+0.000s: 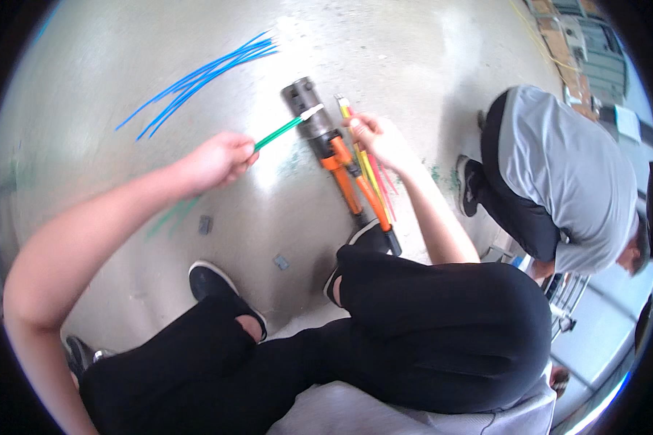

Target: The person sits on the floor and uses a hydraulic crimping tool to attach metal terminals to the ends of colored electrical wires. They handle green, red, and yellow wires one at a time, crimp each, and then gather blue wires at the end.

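My left hand (218,159) grips a green wire (279,131) whose pale metal-tipped end reaches the dark head of a crimping tool (319,130) lying on the concrete floor. The tool has orange handles (352,185) that run toward my knee. My right hand (376,138) rests beside the tool's upper handle and holds a bundle of yellow and red wires (376,181) that lie along the handles.
A bunch of blue wires (203,76) lies on the floor at the upper left. Green wires (174,214) and two small grey pieces (205,225) lie near my shoes. Another person in a grey shirt (566,181) crouches at the right.
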Demonstrator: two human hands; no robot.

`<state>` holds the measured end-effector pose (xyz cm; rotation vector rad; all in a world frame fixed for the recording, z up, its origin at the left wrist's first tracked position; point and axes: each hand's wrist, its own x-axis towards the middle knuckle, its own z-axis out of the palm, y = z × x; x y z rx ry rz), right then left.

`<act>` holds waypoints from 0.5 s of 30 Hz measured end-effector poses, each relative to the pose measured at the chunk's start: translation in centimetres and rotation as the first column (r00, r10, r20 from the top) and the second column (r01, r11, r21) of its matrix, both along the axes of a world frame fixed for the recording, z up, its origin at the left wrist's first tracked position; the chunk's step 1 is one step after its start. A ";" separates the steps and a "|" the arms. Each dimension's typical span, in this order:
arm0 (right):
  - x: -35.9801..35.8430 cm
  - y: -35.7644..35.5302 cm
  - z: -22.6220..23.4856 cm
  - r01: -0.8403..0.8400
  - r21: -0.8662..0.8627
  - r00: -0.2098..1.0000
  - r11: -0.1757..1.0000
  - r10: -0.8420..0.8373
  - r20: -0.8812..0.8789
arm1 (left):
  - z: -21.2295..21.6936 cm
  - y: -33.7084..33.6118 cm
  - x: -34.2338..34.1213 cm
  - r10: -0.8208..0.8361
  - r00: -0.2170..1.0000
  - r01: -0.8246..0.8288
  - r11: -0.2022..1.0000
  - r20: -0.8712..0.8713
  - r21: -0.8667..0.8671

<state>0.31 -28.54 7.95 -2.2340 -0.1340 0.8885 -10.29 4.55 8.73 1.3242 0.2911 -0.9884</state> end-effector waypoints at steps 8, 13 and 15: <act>-4.0 0.5 11.2 0.158 0.669 0.987 0.726 -0.105 -0.120 | 7.0 -4.8 0.0 -0.054 0.995 0.019 0.931 -0.088 -0.365; -4.3 -2.2 13.1 0.163 0.710 0.973 0.685 -0.229 -0.003 | 11.3 -8.4 2.0 -0.079 0.996 0.055 0.919 -0.046 -0.390; -4.4 -2.8 13.3 0.095 0.756 0.983 0.648 -0.183 0.033 | 12.9 -9.7 2.5 -0.080 0.996 0.065 0.933 -0.028 -0.353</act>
